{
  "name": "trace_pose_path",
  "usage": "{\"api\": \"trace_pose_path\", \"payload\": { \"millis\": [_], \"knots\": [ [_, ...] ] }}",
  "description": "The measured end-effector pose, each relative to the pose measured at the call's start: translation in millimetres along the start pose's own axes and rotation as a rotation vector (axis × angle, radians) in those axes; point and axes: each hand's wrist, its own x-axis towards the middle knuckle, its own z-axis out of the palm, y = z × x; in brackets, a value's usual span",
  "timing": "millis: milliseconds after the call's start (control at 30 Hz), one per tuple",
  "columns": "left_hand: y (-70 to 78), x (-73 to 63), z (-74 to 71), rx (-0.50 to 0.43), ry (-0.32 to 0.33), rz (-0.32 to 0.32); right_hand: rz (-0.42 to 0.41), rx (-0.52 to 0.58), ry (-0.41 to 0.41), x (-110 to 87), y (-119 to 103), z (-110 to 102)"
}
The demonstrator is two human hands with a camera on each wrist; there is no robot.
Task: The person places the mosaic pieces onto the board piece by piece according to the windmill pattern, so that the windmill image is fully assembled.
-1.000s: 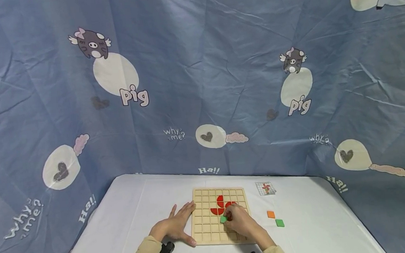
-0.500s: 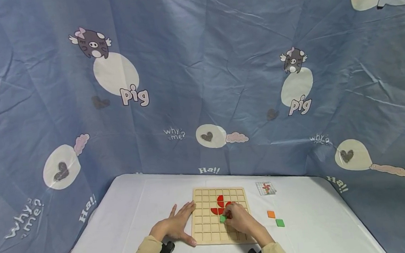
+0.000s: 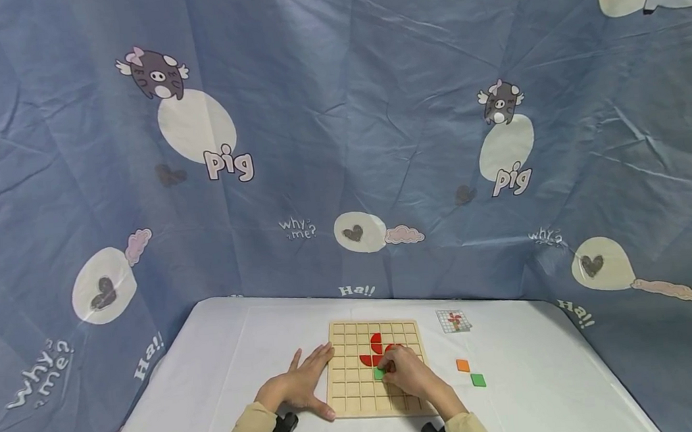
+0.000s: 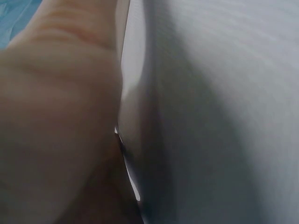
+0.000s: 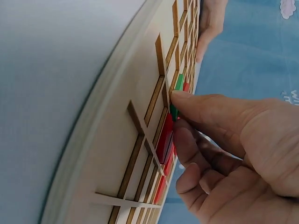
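Observation:
On the white table lies a square wooden grid board (image 3: pixel 348 395) with recessed cells. My left hand (image 3: pixel 298 386) is spread along its left edge, fingertips and thumb touching the rim. My right hand (image 3: pixel 412 375) is over the board's middle and pinches a green square tile (image 3: pixel 379 374) between thumb and fingers. In the right wrist view the green tile (image 5: pixel 178 86) is slightly tilted at a cell, beside red pieces (image 5: pixel 164 142) set in the board. Several red quarter-round pieces (image 3: pixel 376 342) sit in nearby cells, some hidden behind my right hand. The left wrist view shows mostly blurred skin and tablecloth.
Right of the board lie an orange square tile (image 3: pixel 463 365) and a second green square tile (image 3: pixel 478 380). A small pattern card (image 3: pixel 454 321) with a grid picture is at the back right. A blue printed curtain (image 3: pixel 294 179) surrounds the table.
The green tile has shifted slightly left and looks flatter against the board, still in my right hand's pinch. My left hand has stayed in place.

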Motion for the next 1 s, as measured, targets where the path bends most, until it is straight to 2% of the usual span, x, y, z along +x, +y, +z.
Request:
{"api": "trace_pose_path", "payload": {
  "millis": [400,667,1000],
  "knots": [
    [-1.0,-0.4,-0.8,-0.017,-0.004,0.02,0.02,0.041,-0.019,-0.5,-1.1,0.6],
    [1.1,-1.5,-2.2,-0.019,0.001,0.034,0.019,0.067,0.05,-3.9,-2.6,-1.6],
    [2.9,-2.3,-2.9,-0.025,-0.002,0.035,0.044,0.088,0.107,-14.0,5.1,-15.8]
  ]
}}
